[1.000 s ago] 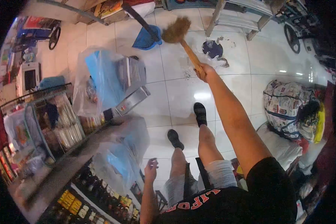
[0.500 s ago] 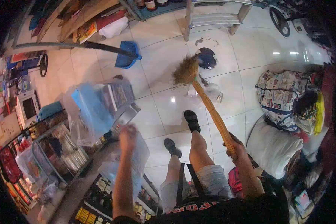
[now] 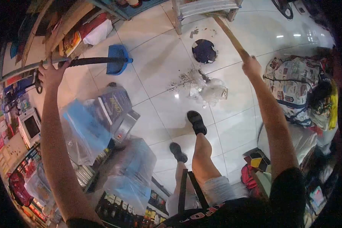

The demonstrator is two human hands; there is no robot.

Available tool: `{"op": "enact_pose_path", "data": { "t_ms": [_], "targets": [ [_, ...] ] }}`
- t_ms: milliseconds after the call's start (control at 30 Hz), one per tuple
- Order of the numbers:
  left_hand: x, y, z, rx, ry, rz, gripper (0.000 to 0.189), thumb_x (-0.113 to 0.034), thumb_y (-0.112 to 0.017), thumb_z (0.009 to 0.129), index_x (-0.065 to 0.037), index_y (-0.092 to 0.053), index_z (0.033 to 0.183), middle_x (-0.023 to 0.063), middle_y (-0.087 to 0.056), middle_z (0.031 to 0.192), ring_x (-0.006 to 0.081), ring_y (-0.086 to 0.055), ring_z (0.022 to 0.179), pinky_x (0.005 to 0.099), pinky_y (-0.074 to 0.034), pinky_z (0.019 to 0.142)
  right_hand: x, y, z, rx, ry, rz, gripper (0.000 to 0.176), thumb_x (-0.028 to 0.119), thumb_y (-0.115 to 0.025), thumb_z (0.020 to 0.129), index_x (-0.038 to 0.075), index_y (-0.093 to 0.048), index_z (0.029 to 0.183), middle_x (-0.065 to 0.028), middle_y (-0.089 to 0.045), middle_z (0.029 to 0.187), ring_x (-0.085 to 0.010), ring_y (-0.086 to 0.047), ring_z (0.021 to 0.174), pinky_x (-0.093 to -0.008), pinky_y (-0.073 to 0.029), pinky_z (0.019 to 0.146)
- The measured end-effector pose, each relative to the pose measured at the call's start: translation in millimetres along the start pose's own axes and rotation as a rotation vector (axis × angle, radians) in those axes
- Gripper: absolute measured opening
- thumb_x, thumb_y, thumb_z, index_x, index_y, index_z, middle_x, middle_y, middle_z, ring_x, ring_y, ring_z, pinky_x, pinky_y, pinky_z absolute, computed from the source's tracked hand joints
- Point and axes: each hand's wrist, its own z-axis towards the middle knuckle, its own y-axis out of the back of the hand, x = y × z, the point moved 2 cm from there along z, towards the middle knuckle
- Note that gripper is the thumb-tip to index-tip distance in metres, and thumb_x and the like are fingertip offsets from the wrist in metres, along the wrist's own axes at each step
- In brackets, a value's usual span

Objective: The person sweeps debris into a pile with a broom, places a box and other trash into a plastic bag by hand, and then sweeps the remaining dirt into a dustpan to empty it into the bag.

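Note:
My right hand [image 3: 251, 67] is closed around the handle of a broom [image 3: 231, 37], held out ahead of me. The broom's far end reaches up to the foot of a metal stepladder [image 3: 207, 8]. At the far left, my left hand [image 3: 51, 77] has its fingers spread, its fingertips right at the end of the black handle of a blue dustpan [image 3: 117, 60]. Between the two hands, a heap of dust, clear plastic and scraps [image 3: 208, 90] lies on the white tiles. Just beyond it is a dark round piece [image 3: 204, 51] with torn white edges.
Plastic-wrapped goods [image 3: 88, 125] and boxes [image 3: 116, 106] crowd a shelf on my left. A large printed bag [image 3: 290, 79] stands at the right beside a white sack [image 3: 306, 138]. My shoes [image 3: 197, 122] are on the tiled floor, close to the debris.
My left hand has moved forward and left to the dustpan's handle. The broom has swung away from the debris toward the stepladder as my right arm stretched forward.

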Motion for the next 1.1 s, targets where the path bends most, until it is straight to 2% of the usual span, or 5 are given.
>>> {"op": "enact_pose_path", "data": {
  "t_ms": [167, 333, 633, 900, 1100],
  "targets": [
    [-11, -33, 25, 0.265, -0.043, -0.245, 0.081, -0.059, -0.050, 0.056, -0.015, -0.022, 0.118, 0.0210, -0.022, 0.118, 0.0387, -0.022, 0.106, 0.0415, -0.022, 0.086, 81, -45, 70, 0.064, 0.055, 0.145, 0.053, 0.010, -0.051, 0.059, 0.019, -0.033, 0.109, -0.0147, -0.052, 0.084, -0.0304, -0.050, 0.078, -0.0379, -0.041, 0.065],
    [15, -96, 49, 0.444, -0.047, -0.436, 0.062, -0.050, -0.051, 0.062, -0.007, -0.040, 0.106, 0.0138, -0.052, 0.083, 0.0219, -0.051, 0.068, 0.0295, -0.041, 0.057, 60, -100, 58, 0.295, 0.041, 0.521, 0.063, 0.005, -0.048, 0.061, 0.024, -0.022, 0.116, -0.0146, -0.052, 0.087, -0.0324, -0.050, 0.079, -0.0377, -0.042, 0.065],
    [28, -116, -31, 0.363, 0.110, -0.996, 0.023, -0.025, -0.058, 0.066, -0.002, -0.054, 0.070, 0.0027, -0.051, 0.054, 0.0077, -0.045, 0.041, 0.0192, -0.034, 0.037, -99, -74, -193, 0.495, 0.113, 0.161, 0.070, 0.006, -0.049, 0.062, 0.025, -0.012, 0.119, -0.0246, -0.050, 0.078, -0.0369, -0.050, 0.065, -0.0421, -0.041, 0.059],
    [15, -58, -164, 0.805, 0.455, -1.322, 0.022, -0.015, -0.054, 0.068, -0.002, -0.053, 0.086, 0.0019, -0.049, 0.057, 0.0078, -0.046, 0.044, 0.0174, -0.034, 0.036, -105, 51, -306, 0.431, 0.011, 0.421, 0.072, -0.002, -0.054, 0.057, 0.017, -0.020, 0.119, -0.0143, -0.050, 0.093, -0.0301, -0.051, 0.079, -0.0324, -0.041, 0.070],
    [18, 12, -216, 0.731, -0.122, -0.697, 0.025, -0.009, -0.053, 0.063, -0.006, -0.054, 0.088, 0.0165, -0.054, 0.075, 0.0296, -0.053, 0.070, 0.0327, -0.041, 0.061, -152, 16, -309, 0.410, -0.440, 0.870, 0.065, 0.008, -0.053, 0.066, 0.017, -0.017, 0.119, -0.0089, -0.048, 0.085, -0.0158, -0.045, 0.057, -0.0233, -0.040, 0.044]
  ]
}}
